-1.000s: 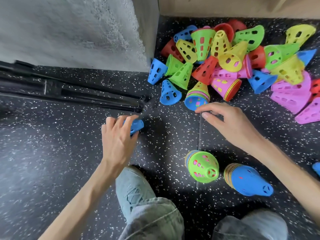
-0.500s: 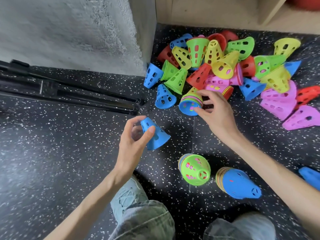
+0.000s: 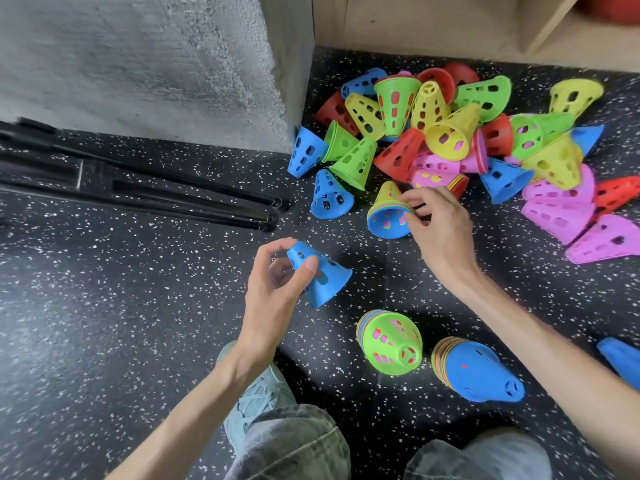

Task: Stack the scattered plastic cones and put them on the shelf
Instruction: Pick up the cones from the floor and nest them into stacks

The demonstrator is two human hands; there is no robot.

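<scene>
Meanwhile left hand pinches a blue cone; right hand clasps a nested cone stack.

Left of the left hand the speckled floor lies bare. Ahead of it, black poles and a grey concrete block bar the way. Beyond the right hand the cone pile crowds the floor up to the wooden shelf. Two cone stacks stand between the forearms.
</scene>
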